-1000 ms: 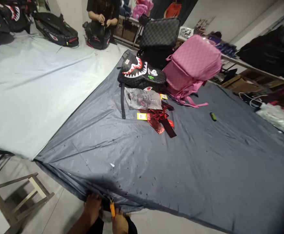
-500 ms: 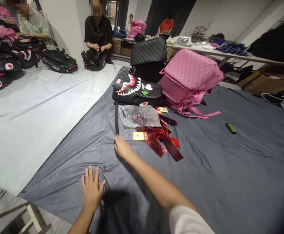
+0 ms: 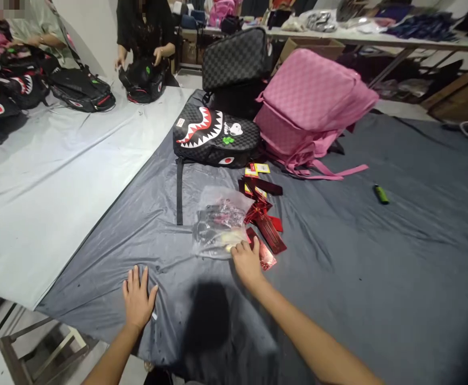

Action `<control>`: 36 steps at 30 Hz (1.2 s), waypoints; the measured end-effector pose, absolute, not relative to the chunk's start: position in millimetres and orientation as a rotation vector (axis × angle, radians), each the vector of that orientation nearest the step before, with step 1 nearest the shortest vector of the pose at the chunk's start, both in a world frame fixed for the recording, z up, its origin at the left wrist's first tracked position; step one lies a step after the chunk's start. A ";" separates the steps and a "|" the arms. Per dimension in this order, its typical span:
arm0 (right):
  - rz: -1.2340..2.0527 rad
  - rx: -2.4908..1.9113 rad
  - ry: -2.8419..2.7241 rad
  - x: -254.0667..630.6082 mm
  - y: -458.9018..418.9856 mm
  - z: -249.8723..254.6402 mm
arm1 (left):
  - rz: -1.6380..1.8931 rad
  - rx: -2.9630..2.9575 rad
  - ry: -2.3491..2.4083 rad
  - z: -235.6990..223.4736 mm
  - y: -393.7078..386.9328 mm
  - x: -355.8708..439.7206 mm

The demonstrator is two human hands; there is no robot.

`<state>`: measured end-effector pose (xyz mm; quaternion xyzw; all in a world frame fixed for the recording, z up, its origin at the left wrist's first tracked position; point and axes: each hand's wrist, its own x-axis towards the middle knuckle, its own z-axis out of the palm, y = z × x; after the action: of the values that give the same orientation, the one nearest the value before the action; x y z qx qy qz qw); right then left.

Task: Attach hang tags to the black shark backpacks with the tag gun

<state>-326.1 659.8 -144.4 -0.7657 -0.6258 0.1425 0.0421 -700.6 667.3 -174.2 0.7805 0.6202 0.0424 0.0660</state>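
Observation:
My left hand [image 3: 138, 299] lies flat on the grey sheet with its fingers spread, holding nothing. Farther right, my right hand [image 3: 247, 263] has its fingers curled over the near right corner of a clear plastic bag [image 3: 217, 214]. Through the plastic, dark contents show, with something yellowish close to my fingertips. Shiny red strips [image 3: 271, 232] lie in a loose heap at the bag's right side, and yellow-and-red tags [image 3: 262, 168] rest behind them. A black checked backpack [image 3: 239, 141] with a shark-mouth print lies beyond, its strap [image 3: 179, 192] hanging toward me.
A pink backpack [image 3: 301, 101] and another black checked backpack [image 3: 236, 61] stand at the back. To the right lies a green lighter-like object [image 3: 381, 194]. Across the white sheet [image 3: 77, 160], co-workers handle black backpacks [image 3: 81, 88]. A wooden stool [image 3: 45, 347] stands at lower left.
My right hand has left the black strap and moved right onto the plastic bag. The bag has come nearer to me, covering the spot of one tag. My left hand stays flat.

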 end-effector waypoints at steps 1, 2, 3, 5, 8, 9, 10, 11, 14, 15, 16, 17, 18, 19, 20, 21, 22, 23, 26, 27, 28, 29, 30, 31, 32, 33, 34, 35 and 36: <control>0.437 -2.356 -1.909 -330.2 638.9 -141.6 | 0.155 2.351 1.834 -166.4 664.9 -682.0; 0.443 -2.368 -1.896 -336.7 622.6 -139.6 | 0.187 2.361 1.765 -157.8 661.7 -658.0; 0.453 -2.374 -1.880 -345.2 610.8 -138.1 | 0.172 2.402 1.577 -149.2 658.2 -630.2; 0.465 -2.372 -1.849 -365.2 597.5 -135.4 | 0.104 2.431 1.211 -134.9 653.0 -572.1; 0.568 -2.214 -1.662 -389.8 590.3 -130.1 | 0.148 2.170 1.209 -122.2 659.5 -511.6; 0.615 -2.148 -1.556 -394.4 588.2 -128.3 | 0.178 2.068 1.257 -118.7 666.5 -503.2; 0.653 -2.095 -1.448 -397.1 585.3 -127.0 | 0.212 1.988 1.300 -114.6 675.3 -500.2; 0.677 -2.065 -1.354 -398.5 581.9 -126.4 | 0.252 1.940 1.325 -109.5 685.2 -501.4; 0.684 -2.069 -1.202 -401.6 572.8 -128.6 | 0.379 1.912 1.308 -88.3 713.9 -514.4; 0.685 -2.058 -1.171 -403.7 572.6 -129.9 | 0.414 1.901 1.288 -80.4 721.2 -518.3; 0.683 -2.045 -1.140 -406.4 574.9 -130.5 | 0.440 1.894 1.265 -73.0 727.0 -521.2; 0.679 -2.032 -1.109 -409.2 579.6 -130.0 | 0.458 1.890 1.242 -66.4 731.4 -523.4; 0.665 -2.020 -1.074 -411.7 586.6 -128.0 | 0.472 1.891 1.224 -60.9 734.9 -525.0; 0.639 -2.009 -1.036 -413.4 595.3 -124.4 | 0.485 1.894 1.210 -56.5 737.8 -526.3; 0.601 -2.000 -0.998 -414.0 604.8 -119.4 | 0.500 1.897 1.204 -52.9 740.6 -527.6; 0.555 -1.988 -0.963 -413.4 614.3 -113.2 | 0.514 1.900 1.204 -49.9 743.8 -528.8; 0.506 -1.971 -0.937 -411.8 622.9 -106.5 | 0.524 1.903 1.206 -47.5 747.4 -529.8; 0.460 -1.947 -0.914 -409.5 630.1 -99.8 | 0.534 1.903 1.204 -45.6 751.4 -530.6; 0.387 -1.870 -0.846 -403.0 640.9 -85.3 | 0.568 1.869 1.156 -42.2 764.2 -530.3; 0.391 -1.859 -0.830 -402.3 641.2 -83.1 | 0.583 1.844 1.135 -41.8 767.7 -529.7; 0.415 -1.860 -0.827 -402.8 640.4 -82.3 | 0.599 1.817 1.119 -41.6 770.4 -529.2; 0.456 -1.868 -0.842 -404.4 639.1 -82.9 | 0.610 1.792 1.110 -41.4 772.0 -528.8; 0.508 -1.877 -0.872 -406.8 637.7 -84.6 | 0.614 1.776 1.106 -40.9 772.5 -528.8; 0.561 -1.882 -0.908 -410.1 636.7 -87.2 | 0.616 1.769 1.110 -39.9 771.5 -529.1; 0.610 -1.882 -0.945 -413.9 636.7 -90.2 | 0.615 1.776 1.116 -38.1 769.0 -529.8; 0.650 -1.879 -0.976 -418.0 637.7 -93.4 | 0.606 1.800 1.117 -35.4 764.6 -530.8; 0.682 -1.877 -1.001 -422.5 639.8 -96.3 | 0.591 1.838 1.111 -31.7 758.1 -532.2; 0.708 -1.876 -1.022 -427.2 642.8 -98.5 | 0.563 1.887 1.091 -27.2 749.3 -533.8; 0.734 -1.881 -1.037 -432.0 646.3 -99.8 | 0.523 1.942 1.054 -22.1 738.5 -535.8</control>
<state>-432.0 646.3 -99.8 -0.7511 -0.4140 0.2930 0.4225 -535.8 738.5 -22.1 0.7754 0.4207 0.2088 0.4220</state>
